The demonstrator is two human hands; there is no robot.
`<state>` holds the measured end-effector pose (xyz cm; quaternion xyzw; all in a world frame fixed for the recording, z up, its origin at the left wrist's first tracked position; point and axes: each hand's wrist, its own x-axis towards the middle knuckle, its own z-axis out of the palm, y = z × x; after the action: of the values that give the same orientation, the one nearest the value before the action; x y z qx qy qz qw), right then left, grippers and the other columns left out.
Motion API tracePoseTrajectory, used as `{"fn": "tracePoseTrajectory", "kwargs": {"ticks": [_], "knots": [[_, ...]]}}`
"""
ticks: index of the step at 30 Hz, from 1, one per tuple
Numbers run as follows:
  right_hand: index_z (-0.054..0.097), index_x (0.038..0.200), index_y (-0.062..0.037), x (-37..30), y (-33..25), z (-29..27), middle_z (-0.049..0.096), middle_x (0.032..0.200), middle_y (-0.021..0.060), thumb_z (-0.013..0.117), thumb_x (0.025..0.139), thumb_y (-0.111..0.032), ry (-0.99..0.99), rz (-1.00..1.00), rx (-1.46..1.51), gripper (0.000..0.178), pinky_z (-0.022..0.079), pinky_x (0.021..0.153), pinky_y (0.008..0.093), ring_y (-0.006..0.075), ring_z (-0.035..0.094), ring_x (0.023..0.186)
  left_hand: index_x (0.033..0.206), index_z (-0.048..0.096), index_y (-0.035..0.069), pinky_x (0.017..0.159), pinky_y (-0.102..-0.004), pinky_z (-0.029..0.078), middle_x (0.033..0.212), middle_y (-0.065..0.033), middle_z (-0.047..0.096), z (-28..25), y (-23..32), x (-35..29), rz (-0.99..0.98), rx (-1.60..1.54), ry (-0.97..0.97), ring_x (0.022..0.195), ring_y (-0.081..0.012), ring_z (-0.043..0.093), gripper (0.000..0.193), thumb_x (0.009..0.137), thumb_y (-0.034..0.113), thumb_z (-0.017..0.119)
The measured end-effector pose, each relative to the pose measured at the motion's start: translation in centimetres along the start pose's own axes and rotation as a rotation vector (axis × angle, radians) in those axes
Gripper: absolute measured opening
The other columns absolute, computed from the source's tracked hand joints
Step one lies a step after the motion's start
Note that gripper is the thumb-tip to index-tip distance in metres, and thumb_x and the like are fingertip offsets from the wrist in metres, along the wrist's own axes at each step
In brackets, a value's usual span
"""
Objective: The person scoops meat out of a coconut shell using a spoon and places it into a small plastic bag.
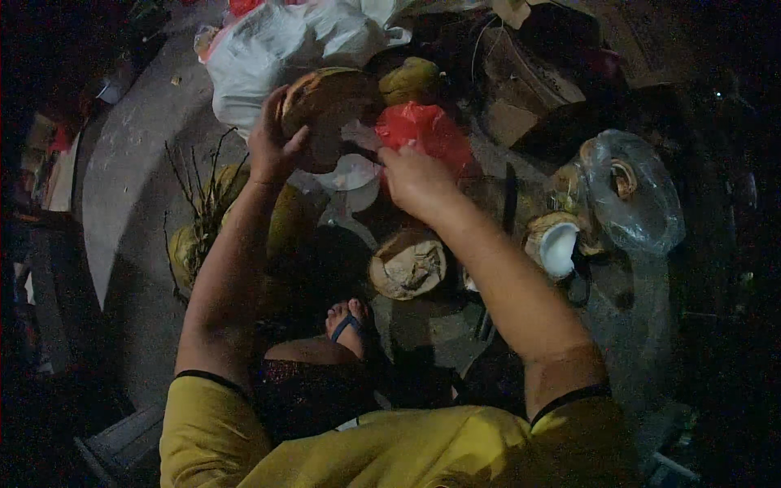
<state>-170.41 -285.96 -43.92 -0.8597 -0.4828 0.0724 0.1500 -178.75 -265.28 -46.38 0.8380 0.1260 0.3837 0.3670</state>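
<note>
My left hand (275, 146) is wrapped around the side of a brown-husked coconut piece (332, 84), held up and tilted. Its lower face is in deep shadow. My right hand (413, 177) is closed around a thin dark tool (360, 150) that points toward the coconut; its kind is too dim to make out. Beneath the hands lies something pale, like clear plastic (351, 175). A red plastic bag (425, 134) sits just beyond my right hand, with a green-yellow coconut (411, 79) behind it. Nearer to me lies a cut coconut husk (408, 267).
A large white plastic bag (264, 57) stands at the far left. Whole coconuts (286, 218) with a dry twiggy stalk (194, 195) lie left. At right are an opened coconut with white flesh (558, 246) and a clear plastic bag (634, 195). My sandalled foot (348, 328) is close by.
</note>
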Motion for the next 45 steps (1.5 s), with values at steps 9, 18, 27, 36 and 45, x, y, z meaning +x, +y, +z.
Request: {"fn": "tracePoseTrajectory", "kwargs": {"ticks": [9, 18, 27, 36, 45], "knots": [[0.048, 0.09, -0.0016, -0.2, -0.3, -1.2, 0.051, 0.088, 0.0187, 0.041, 0.071, -0.011, -0.151, 0.026, -0.061, 0.022, 0.04, 0.07, 0.0401, 0.034, 0.05, 0.082, 0.109, 0.036, 0.004, 0.082, -0.0296, 0.033, 0.106, -0.0137, 0.045, 0.8, 0.3, -0.3, 0.043, -0.069, -0.013, 0.1, -0.023, 0.043, 0.054, 0.062, 0.013, 0.06], [0.04, 0.107, -0.0029, -7.4, 4.4, -5.1, 0.051, 0.092, 0.0136, 0.048, 0.075, -0.016, 0.184, -0.043, 0.661, 0.035, 0.04, 0.069, 0.0296, 0.0194, 0.051, 0.08, 0.11, 0.035, 0.002, 0.082, -0.0283, 0.033, 0.105, -0.0154, 0.046, 1.8, 1.8, 0.7, -0.119, -0.279, 0.152, 0.099, -0.0211, 0.043, 0.049, 0.069, 0.017, 0.058], [0.048, 0.091, -0.0064, -16.7, 5.8, -11.7, 0.042, 0.102, 0.0097, 0.049, 0.073, -0.018, 0.449, -0.007, 1.321, 0.021, 0.032, 0.083, 0.0322, 0.0201, 0.043, 0.094, 0.108, 0.036, -0.002, 0.074, -0.0246, 0.037, 0.1, -0.0098, 0.046, 4.8, 10.6, 0.5, -0.368, -0.688, 0.111, 0.089, -0.0158, 0.046, 0.043, 0.074, 0.019, 0.054], [0.044, 0.088, -0.0066, -20.3, 7.3, -9.8, 0.04, 0.059, 0.0006, 0.041, 0.079, -0.025, 0.303, 0.321, 1.843, 0.021, 0.036, 0.044, 0.022, 0.0077, 0.037, 0.042, 0.097, 0.044, 0.004, 0.056, -0.02, 0.037, 0.082, -0.0012, 0.049, 10.6, 11.0, -3.5, -0.706, -0.796, -0.22, 0.067, -0.0078, 0.045, 0.028, 0.077, 0.022, 0.05], [0.04, 0.107, -0.0003, -22.9, 9.6, -3.6, 0.05, 0.075, 0.0079, 0.039, 0.08, -0.018, 0.124, 0.44, 0.376, 0.032, 0.04, 0.057, 0.0232, 0.0125, 0.049, 0.063, 0.105, 0.038, 0.002, 0.06, -0.0267, 0.041, 0.085, -0.0102, 0.05, 17.8, 8.2, -9.4, -0.914, -0.844, -0.517, 0.075, -0.0153, 0.05, 0.043, 0.074, 0.027, 0.053]]}}
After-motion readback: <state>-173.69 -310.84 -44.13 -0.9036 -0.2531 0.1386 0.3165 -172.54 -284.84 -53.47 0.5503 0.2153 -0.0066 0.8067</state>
